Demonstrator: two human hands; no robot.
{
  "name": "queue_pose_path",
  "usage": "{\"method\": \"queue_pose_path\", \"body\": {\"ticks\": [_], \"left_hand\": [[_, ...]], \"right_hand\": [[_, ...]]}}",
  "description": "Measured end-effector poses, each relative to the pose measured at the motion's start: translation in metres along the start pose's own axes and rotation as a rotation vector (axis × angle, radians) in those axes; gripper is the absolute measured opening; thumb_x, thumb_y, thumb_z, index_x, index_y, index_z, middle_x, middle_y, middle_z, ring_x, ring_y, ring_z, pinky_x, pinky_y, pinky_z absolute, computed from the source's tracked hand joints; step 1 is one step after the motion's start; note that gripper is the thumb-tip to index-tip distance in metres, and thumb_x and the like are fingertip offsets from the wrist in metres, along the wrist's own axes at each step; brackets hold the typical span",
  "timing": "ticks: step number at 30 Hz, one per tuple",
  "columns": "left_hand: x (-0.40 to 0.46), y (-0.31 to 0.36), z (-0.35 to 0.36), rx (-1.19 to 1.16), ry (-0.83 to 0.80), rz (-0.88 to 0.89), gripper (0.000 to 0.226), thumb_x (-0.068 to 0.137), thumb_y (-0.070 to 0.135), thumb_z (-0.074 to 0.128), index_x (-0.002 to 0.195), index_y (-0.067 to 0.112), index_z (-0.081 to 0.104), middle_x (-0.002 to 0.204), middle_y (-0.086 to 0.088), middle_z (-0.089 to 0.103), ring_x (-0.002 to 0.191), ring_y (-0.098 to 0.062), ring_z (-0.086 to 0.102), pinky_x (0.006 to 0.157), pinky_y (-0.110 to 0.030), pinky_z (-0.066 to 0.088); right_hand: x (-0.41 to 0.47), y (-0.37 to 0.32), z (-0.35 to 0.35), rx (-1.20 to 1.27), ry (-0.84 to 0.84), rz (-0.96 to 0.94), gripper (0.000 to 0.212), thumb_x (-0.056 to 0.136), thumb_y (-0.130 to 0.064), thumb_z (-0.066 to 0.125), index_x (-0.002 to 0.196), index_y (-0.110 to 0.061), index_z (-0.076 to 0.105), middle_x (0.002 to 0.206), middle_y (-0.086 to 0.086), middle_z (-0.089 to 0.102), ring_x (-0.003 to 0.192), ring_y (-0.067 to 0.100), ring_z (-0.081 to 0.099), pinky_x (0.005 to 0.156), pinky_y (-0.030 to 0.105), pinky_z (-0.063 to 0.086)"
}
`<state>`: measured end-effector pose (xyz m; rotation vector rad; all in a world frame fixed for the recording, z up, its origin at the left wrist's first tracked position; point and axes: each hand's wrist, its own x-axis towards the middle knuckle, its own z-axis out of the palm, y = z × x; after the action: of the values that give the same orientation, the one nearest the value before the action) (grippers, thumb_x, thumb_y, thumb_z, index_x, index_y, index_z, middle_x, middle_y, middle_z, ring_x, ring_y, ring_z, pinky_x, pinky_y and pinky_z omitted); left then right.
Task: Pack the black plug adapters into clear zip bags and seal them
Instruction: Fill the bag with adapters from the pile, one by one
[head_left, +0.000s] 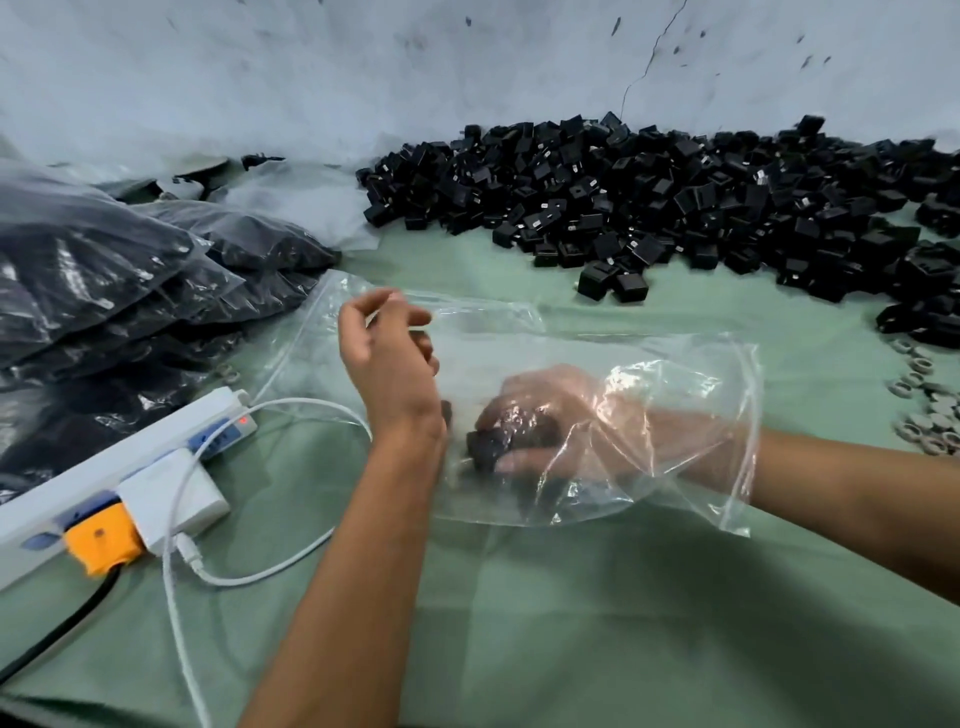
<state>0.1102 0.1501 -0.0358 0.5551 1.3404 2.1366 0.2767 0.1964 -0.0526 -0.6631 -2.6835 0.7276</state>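
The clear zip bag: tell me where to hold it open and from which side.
Pinch the clear zip bag at its zip-strip mouth edge, coming from the right. The right hand enters through that end; the rest is limp film that would only crumple.

Right hand (540, 415) was shoved inside the clear plastic zip bag (675, 395), fingers (519, 460) curled around a small clump of black plug adapters (506, 434). Left hand (387, 353) hovered over the bag's far edge, fingers loosely bent. Big loose heap of black square adapters (675, 202) sat at the back of the green-covered desk (571, 623); filled bags (104, 280) were stacked on the left by a white power strip (104, 483).
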Motion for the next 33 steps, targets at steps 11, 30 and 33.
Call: {"method": "queue_pose_path", "body": {"ticks": [11, 30, 33], "left_hand": [[0.006, -0.011, -0.013, -0.052, 0.031, -0.089, 0.005, 0.1, 0.015, 0.051, 0.096, 0.015, 0.054, 0.066, 0.005, 0.06, 0.053, -0.011, 0.043, 0.043, -0.02, 0.029], [0.004, -0.017, -0.012, 0.165, -0.033, 0.01, 0.011, 0.098, 0.016, 0.053, 0.088, 0.015, 0.058, 0.074, 0.0, 0.063, 0.06, -0.014, 0.049, 0.054, -0.027, 0.041], [0.003, -0.022, -0.008, 0.595, -0.097, 0.11, 0.012, 0.095, 0.021, 0.057, 0.083, 0.018, 0.06, 0.078, 0.004, 0.067, 0.072, -0.013, 0.061, 0.073, -0.034, 0.05]], "right_hand": [[0.033, -0.002, 0.006, 0.363, 0.027, 0.398, 0.023, 0.088, -0.021, 0.081, 0.108, -0.014, 0.071, 0.084, 0.007, 0.077, 0.065, 0.02, 0.075, 0.053, 0.033, 0.059], [0.063, 0.012, 0.024, 0.5, 0.033, 0.494, 0.022, 0.095, -0.011, 0.07, 0.111, -0.026, 0.076, 0.065, -0.002, 0.074, 0.045, 0.006, 0.063, 0.043, 0.02, 0.049], [0.061, 0.009, 0.018, 0.436, -0.009, 0.417, 0.022, 0.099, -0.005, 0.062, 0.118, -0.011, 0.07, 0.063, -0.009, 0.067, 0.048, 0.003, 0.062, 0.046, 0.016, 0.048]]}}
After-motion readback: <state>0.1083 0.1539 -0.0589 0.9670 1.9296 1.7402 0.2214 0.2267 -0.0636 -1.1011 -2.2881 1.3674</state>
